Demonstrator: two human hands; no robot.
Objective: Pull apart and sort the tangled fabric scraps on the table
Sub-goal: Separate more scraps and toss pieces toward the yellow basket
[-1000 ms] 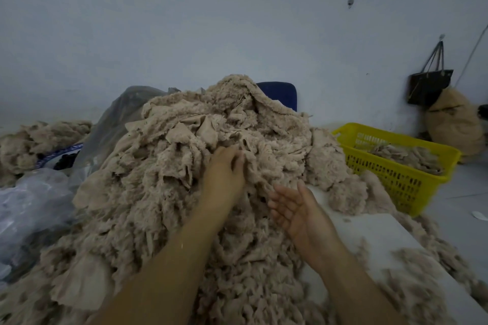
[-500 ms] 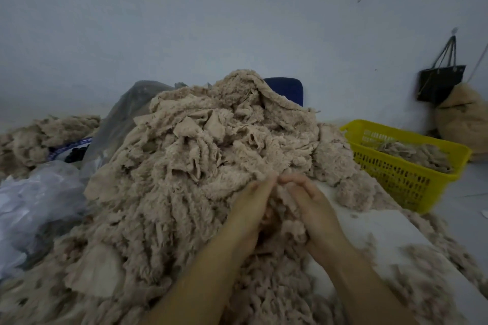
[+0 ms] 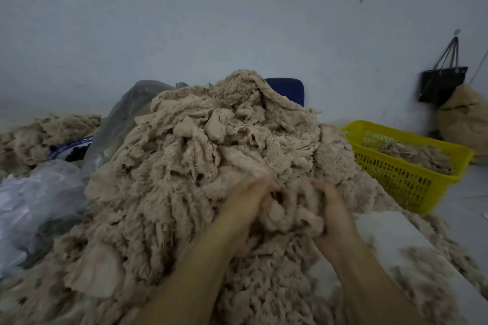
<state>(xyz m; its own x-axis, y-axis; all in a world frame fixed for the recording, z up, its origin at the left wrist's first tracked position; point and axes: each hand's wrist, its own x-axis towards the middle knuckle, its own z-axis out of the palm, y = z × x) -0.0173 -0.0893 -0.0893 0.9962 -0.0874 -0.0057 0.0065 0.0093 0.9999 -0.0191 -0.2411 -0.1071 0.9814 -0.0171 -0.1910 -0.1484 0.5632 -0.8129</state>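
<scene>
A tall heap of tangled beige fleece scraps [image 3: 200, 166] fills the middle of the white table [image 3: 390, 240]. At the heap's near right side, my left hand [image 3: 245, 203] and my right hand [image 3: 335, 208] both grip one clump of scraps [image 3: 293, 208] bunched between them. The fingers of both hands curl into the clump, partly buried in the fabric. A yellow plastic basket [image 3: 396, 174] with several sorted scraps in it stands to the right of the table.
Clear plastic bags [image 3: 34, 200] lie at the left. A second beige heap [image 3: 31, 137] sits at the far left. A blue chair back [image 3: 287, 90] shows behind the heap. A black bag [image 3: 441, 84] hangs on the wall above a tan sack [image 3: 464, 119].
My hands came together from apart on the heap, and now both grip a bunched clump of scraps, drawn slightly toward me. The camera has moved closer.
</scene>
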